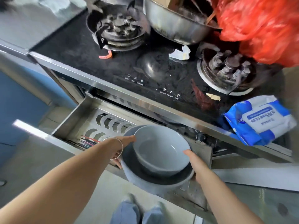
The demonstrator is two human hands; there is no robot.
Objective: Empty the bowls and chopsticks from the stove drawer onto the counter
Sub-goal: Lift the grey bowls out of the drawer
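Two grey bowls are nested, a smaller bowl [159, 147] sitting inside a larger bowl [145, 180], and both hover over the open steel stove drawer [77, 113]. My left hand [120, 147], with a thin bangle at the wrist, grips the stack's left rim. My right hand [194, 160] holds its right side, thumb on the rim. A bundle of chopsticks [88, 141] lies at the drawer's front left, partly hidden behind my left forearm.
A black gas stove top [129, 65] with two burners lies above the drawer. A steel pot [176, 26] and a red plastic bag [258, 26] stand at the back right. A blue-and-white wipes pack [262, 120] lies on the counter's right.
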